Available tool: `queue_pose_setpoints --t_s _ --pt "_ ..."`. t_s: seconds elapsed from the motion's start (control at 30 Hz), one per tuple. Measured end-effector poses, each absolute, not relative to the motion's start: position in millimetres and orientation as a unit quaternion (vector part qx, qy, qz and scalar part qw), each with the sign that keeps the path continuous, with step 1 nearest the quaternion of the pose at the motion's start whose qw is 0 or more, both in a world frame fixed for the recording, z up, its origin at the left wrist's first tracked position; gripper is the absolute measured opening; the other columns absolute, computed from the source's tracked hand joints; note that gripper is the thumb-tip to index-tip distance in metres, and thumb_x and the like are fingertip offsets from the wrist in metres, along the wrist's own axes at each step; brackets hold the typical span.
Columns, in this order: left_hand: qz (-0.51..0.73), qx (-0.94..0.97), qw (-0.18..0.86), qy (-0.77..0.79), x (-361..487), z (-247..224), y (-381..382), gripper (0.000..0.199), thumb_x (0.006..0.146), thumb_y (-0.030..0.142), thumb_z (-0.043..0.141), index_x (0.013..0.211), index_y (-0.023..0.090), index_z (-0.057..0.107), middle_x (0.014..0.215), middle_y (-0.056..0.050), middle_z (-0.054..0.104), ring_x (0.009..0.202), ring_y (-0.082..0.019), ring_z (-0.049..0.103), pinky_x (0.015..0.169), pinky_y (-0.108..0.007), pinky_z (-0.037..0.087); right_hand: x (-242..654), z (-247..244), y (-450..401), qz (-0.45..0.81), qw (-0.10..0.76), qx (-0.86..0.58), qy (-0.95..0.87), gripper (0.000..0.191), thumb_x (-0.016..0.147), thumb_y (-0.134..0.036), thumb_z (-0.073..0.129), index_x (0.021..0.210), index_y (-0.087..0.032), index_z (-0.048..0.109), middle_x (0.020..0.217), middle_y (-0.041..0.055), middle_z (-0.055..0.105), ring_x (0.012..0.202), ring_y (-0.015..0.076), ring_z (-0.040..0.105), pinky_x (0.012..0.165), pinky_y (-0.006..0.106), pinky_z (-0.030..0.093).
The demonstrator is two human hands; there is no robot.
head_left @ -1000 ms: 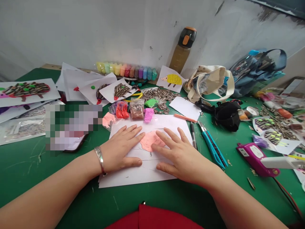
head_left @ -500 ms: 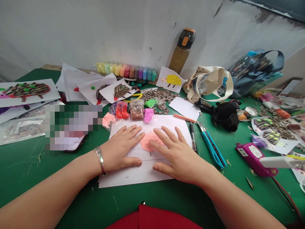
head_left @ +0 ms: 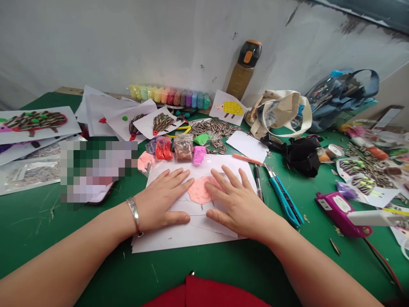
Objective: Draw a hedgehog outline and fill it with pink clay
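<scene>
A flat patch of pink modelling clay [head_left: 198, 191] is spread over a pencil or pen drawing on a sheet of white paper [head_left: 188, 232], which lies on other sheets. My left hand [head_left: 166, 198] rests flat on the paper, fingers outstretched, its fingertips at the clay's left edge. On the right side, my right hand [head_left: 238, 200] is spread, with its index and middle fingers over the clay and hiding that part. Neither hand grips anything. Just beyond the paper lie bags of red clay [head_left: 163, 148], brown clay [head_left: 183, 148] and pink clay [head_left: 146, 161].
Right of the paper are a black pen [head_left: 259, 183], an orange stick tool [head_left: 247, 159] and a teal utility knife [head_left: 284, 196]. Sunflower seeds [head_left: 214, 130] are heaped behind. Further right sits a magenta glue-gun-like device [head_left: 343, 213]. A bottle [head_left: 244, 70] stands by the wall.
My right hand has shifted slightly right and its fingers have lifted or slid, baring more of the clay. My left hand stays in place.
</scene>
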State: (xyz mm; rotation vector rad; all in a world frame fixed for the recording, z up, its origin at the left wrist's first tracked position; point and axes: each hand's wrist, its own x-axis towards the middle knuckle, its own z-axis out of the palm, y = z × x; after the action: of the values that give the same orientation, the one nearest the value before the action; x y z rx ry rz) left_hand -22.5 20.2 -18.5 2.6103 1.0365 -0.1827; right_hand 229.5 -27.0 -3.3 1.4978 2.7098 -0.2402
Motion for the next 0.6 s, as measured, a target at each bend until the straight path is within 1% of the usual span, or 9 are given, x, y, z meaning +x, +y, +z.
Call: queue_pose_setpoints --t_s 0.1,0.2,0.27,0.4,0.53,0.6 --pt "-0.069 0.914 0.163 0.364 -23.0 -18.7 19.7 0.089 0.082 0.072 0.047 0.150 0.020 0.025 0.158 -0.011 0.013 0.145 -0.032 0.011 0.115 -0.051 0.010 227.7 -5.8 -25.6 -0.061 0.008 0.501 0.863 0.071 0.091 -0.067 0.024 0.148 -0.027 0.032 0.159 0.0091 0.015 0.145 0.0368 0.005 0.111 0.066 0.004" --pt "-0.065 0.914 0.165 0.364 -23.4 -18.2 19.6 0.088 0.081 0.071 0.049 0.150 0.020 0.026 0.158 -0.012 0.013 0.144 -0.033 0.012 0.115 -0.051 0.010 225.4 -7.9 -24.4 -0.069 0.010 0.499 0.864 0.071 0.090 -0.068 0.024 0.149 -0.029 0.028 0.159 0.0091 0.016 0.144 0.0370 0.004 0.110 0.066 0.003" --pt "-0.055 0.915 0.167 0.362 -23.6 -18.3 19.7 0.088 0.082 0.071 0.049 0.150 0.020 0.026 0.157 -0.012 0.015 0.144 -0.033 0.013 0.115 -0.052 0.011 224.7 -8.4 -23.3 -0.088 0.017 0.491 0.866 0.070 0.090 -0.068 0.023 0.149 -0.030 0.030 0.158 0.0080 0.018 0.144 0.0371 0.004 0.110 0.066 0.003" --pt "-0.038 0.919 0.161 0.358 -24.1 -20.2 19.2 0.087 0.082 0.071 0.048 0.149 0.021 0.028 0.157 -0.012 0.016 0.144 -0.033 0.014 0.115 -0.051 0.011 225.9 -8.3 -20.7 -0.082 0.008 0.517 0.852 0.072 0.090 -0.069 0.022 0.148 -0.028 0.033 0.159 0.0088 0.013 0.145 0.0368 0.003 0.111 0.066 0.003" --pt "-0.029 0.920 0.153 0.359 -24.7 -21.7 18.8 0.086 0.082 0.071 0.048 0.149 0.022 0.028 0.157 -0.011 0.017 0.144 -0.032 0.015 0.115 -0.049 0.011 228.1 -9.2 -18.1 -0.083 0.010 0.533 0.842 0.072 0.090 -0.069 0.022 0.146 -0.026 0.037 0.158 0.0086 0.018 0.144 0.0376 0.006 0.111 0.066 0.003" --pt "-0.032 0.921 0.156 0.357 -24.9 -21.6 18.9 0.086 0.082 0.072 0.048 0.149 0.022 0.028 0.157 -0.011 0.018 0.144 -0.033 0.016 0.115 -0.049 0.011 228.9 -9.4 -17.4 -0.085 0.009 0.533 0.842 0.072 0.090 -0.069 0.022 0.145 -0.027 0.038 0.158 0.0082 0.018 0.144 0.0375 0.006 0.111 0.066 0.004"
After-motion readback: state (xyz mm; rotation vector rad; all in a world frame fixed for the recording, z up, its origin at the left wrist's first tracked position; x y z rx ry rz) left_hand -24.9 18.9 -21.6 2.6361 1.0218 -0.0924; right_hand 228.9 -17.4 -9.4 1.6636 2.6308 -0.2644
